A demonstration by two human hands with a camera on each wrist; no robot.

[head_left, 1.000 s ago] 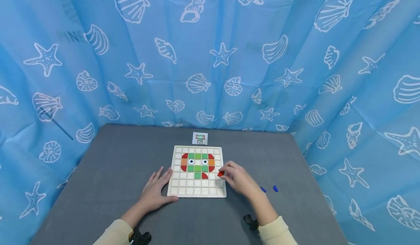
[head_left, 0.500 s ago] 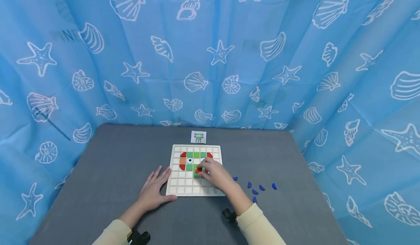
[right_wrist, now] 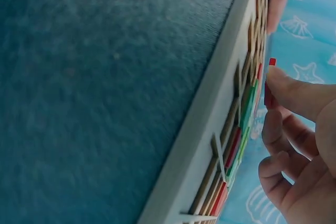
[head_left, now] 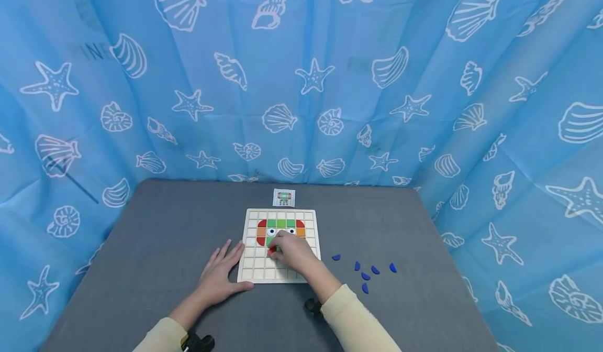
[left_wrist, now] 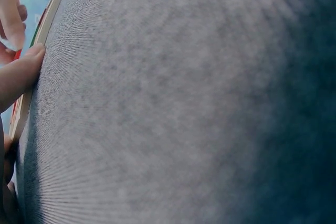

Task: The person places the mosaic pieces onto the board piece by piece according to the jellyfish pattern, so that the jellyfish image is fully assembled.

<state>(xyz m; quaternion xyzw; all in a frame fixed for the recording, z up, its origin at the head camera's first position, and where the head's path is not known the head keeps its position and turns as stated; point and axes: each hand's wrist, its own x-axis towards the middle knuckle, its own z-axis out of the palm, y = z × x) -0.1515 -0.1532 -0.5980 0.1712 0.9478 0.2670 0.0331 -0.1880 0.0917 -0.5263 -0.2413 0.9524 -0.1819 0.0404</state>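
A white grid board lies on the grey table, with red, green and orange tiles and two eye tiles set in its squares. My right hand is over the middle of it, pinching a small red tile between thumb and fingers. In the right wrist view the tile stands on edge in that pinch, above the board's surface. My left hand rests at the board's left side, fingers spread along the edge and thumb at the near left corner. Some green tiles are hidden behind my right hand.
Several blue half-round tiles lie scattered on the table right of the board. A small picture card with a coloured figure lies beyond the board's far edge. A blue curtain with shell prints hangs behind the table.
My right hand has moved left from the board's right edge to its middle, carrying the red tile. More blue tiles show where the forearm covered them. My left hand stays in place.
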